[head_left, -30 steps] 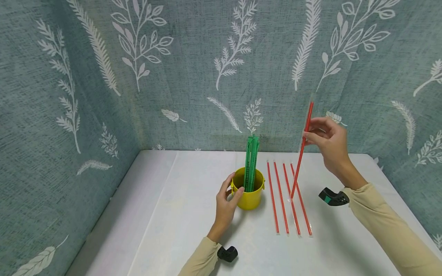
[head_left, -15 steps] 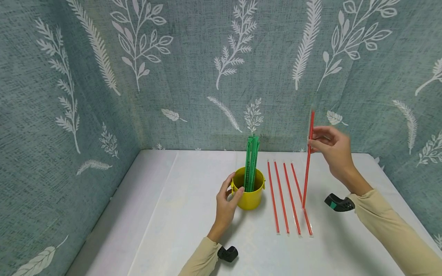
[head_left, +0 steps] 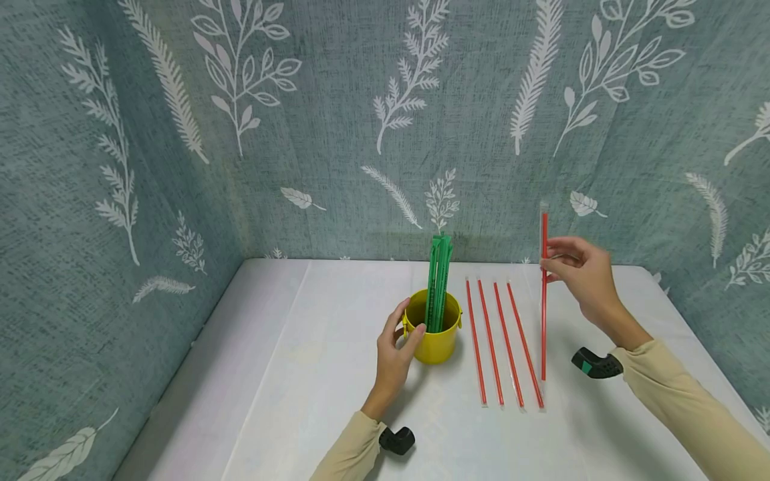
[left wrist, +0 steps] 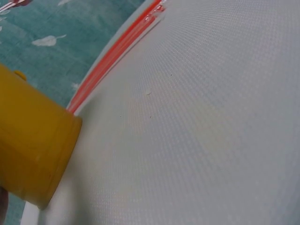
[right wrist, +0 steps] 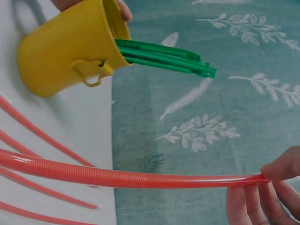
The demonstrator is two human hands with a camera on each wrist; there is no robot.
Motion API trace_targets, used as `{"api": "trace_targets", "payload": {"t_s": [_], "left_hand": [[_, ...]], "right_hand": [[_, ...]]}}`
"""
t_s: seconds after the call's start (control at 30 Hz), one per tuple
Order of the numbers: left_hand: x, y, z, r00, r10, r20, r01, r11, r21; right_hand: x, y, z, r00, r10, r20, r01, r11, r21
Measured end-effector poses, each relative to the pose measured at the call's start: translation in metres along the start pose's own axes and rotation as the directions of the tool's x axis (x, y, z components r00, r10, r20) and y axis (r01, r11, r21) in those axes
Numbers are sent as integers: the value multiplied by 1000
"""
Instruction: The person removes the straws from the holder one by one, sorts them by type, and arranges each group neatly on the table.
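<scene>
My left hand (head_left: 392, 361) holds the small yellow bucket (head_left: 436, 349) by its left side, thumb at the front of the rim and fingers behind. Slim green wrapped sticks (head_left: 438, 280) stand bunched in the bucket, their lower ends hidden. Between thumb and fingers, my right hand (head_left: 582, 268) pinches a red drinking straw (head_left: 544, 327) in a clear wrapper. It hangs nearly upright at the right of the row; whether its lower end touches the table, I cannot tell. A ribbed bend section shows on this straw in the right wrist view. Only the bucket's (left wrist: 35, 140) lower part appears in the left wrist view.
Several wrapped red straws (head_left: 490, 341) lie side by side on the white table (head_left: 301, 374), right of the bucket. The rightmost one slants. A green leaf-patterned cloth (head_left: 337, 120) stands behind and to the left. Each wrist carries a black device (head_left: 597, 363).
My right hand has moved down and slightly right with the red straw, which has turned from slanted to nearly upright and cleared the lying straws. The left hand and bucket stay put.
</scene>
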State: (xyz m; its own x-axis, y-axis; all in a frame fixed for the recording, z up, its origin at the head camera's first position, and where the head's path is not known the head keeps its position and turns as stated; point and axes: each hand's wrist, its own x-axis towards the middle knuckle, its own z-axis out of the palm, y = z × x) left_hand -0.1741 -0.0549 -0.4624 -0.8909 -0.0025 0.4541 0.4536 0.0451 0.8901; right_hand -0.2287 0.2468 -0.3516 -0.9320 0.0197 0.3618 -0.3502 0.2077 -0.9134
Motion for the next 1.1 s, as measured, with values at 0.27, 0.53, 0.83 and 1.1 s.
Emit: {"api": "trace_targets", "payload": {"t_s": [0.27,0.53,0.83,1.1], "left_hand": [[2,1,-1,1000,-2,5,2,1000,7],[2,0,-1,1000,-1,7,1,1000,11],[2,0,-1,1000,1,10,-1,1000,12],[0,0,0,1000,2,-1,-2,1000,16]], "right_hand": [[-4,12,-2,999,49,12,-47,990,-136],[-8,31,-5,989,145,-12,-144,963,-228],[-9,45,-8,982,191,-14,-188,948,-257],[-13,58,-7,972,235,4,-225,934,-279]]}}
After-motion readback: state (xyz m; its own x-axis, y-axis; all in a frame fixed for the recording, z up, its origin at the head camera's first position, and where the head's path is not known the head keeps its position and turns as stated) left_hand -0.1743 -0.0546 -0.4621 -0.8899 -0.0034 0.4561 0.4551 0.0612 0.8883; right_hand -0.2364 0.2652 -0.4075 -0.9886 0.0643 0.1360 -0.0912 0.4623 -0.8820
